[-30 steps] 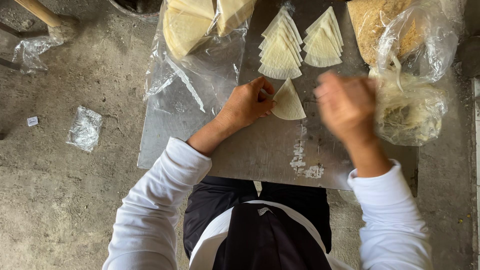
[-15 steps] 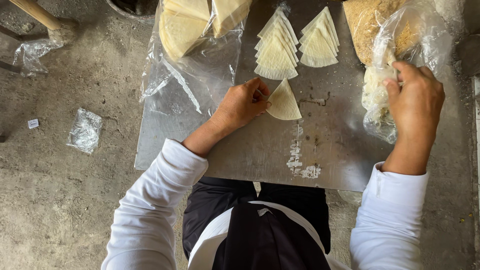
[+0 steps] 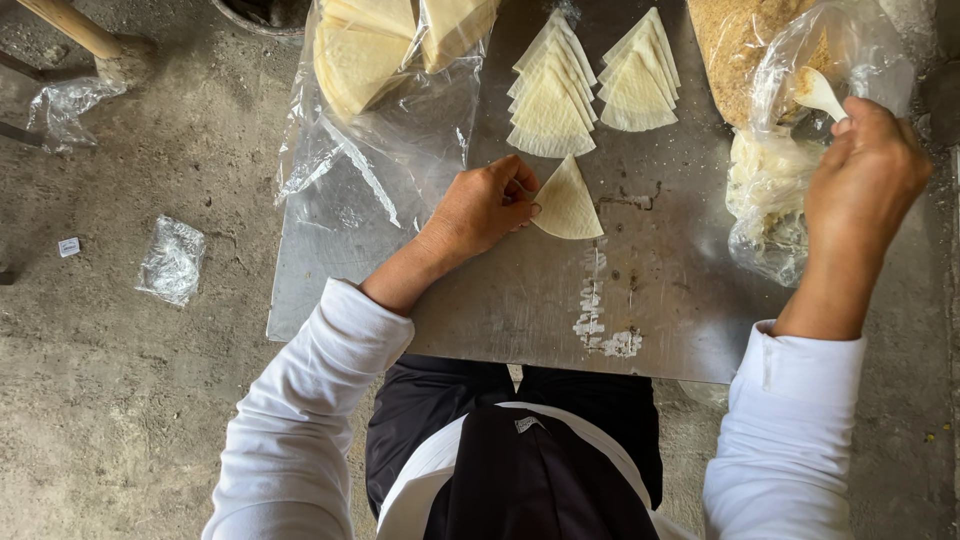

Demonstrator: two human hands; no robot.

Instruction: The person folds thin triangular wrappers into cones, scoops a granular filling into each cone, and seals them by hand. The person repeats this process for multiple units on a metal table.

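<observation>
My left hand [image 3: 485, 205] pinches the left edge of a pale triangular dough wrapper [image 3: 568, 202] that lies on a metal sheet [image 3: 520, 300]. My right hand [image 3: 862, 180] is at the right, gripping a white spoon [image 3: 817, 92] inside a clear plastic bag of pale filling [image 3: 770, 190]. Two fanned rows of folded wrappers, one [image 3: 550, 95] and another [image 3: 637, 75], lie just beyond the single wrapper.
A plastic bag with stacks of round wrappers [image 3: 375, 45] sits at the sheet's far left. A bag of brown crumbs [image 3: 740, 45] is at the far right. White smears [image 3: 600, 325] mark the sheet near me. Crumpled plastic [image 3: 172, 260] lies on the concrete floor at left.
My right hand went from the middle of the sheet to the filling bag at the right and now grips the spoon there. My left hand stayed on the wrapper.
</observation>
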